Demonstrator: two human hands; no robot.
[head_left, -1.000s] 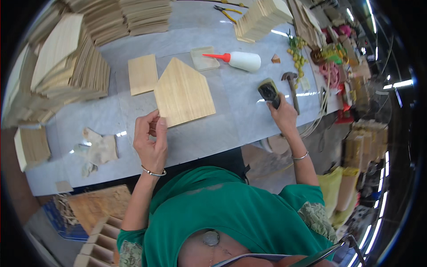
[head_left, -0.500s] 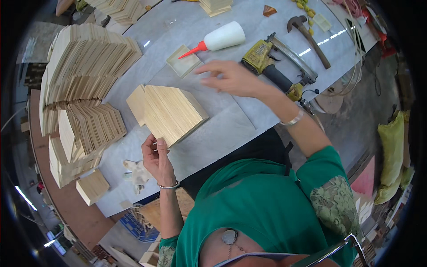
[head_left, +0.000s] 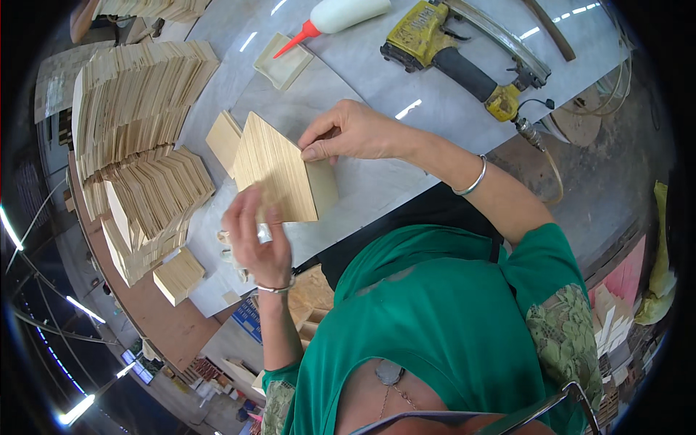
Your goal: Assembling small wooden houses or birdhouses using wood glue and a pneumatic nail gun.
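A pale wooden house-shaped box [head_left: 272,163] rests on the grey tabletop, its pointed pentagonal face turned up and one side wall showing. My right hand [head_left: 344,134] pinches the right shoulder of that face between thumb and fingers. Over the lower left edge of the box is my left hand [head_left: 257,235], blurred, its fingers apart; whether they touch the wood is unclear. Behind the box's left side, a flat light wooden piece [head_left: 225,138] sticks out.
Stacks of pentagonal wooden panels [head_left: 145,94] stand at the left, with a small wooden block [head_left: 179,275] nearer me. Beyond the box lie a shallow tray [head_left: 284,64] and a white glue bottle [head_left: 348,14] with a red nozzle. A yellow nail gun [head_left: 464,61] with a hose lies at the right.
My right hand has come down from above the table and taken hold of the box's right edge. My left hand has let go of the near corner. The view has shifted.
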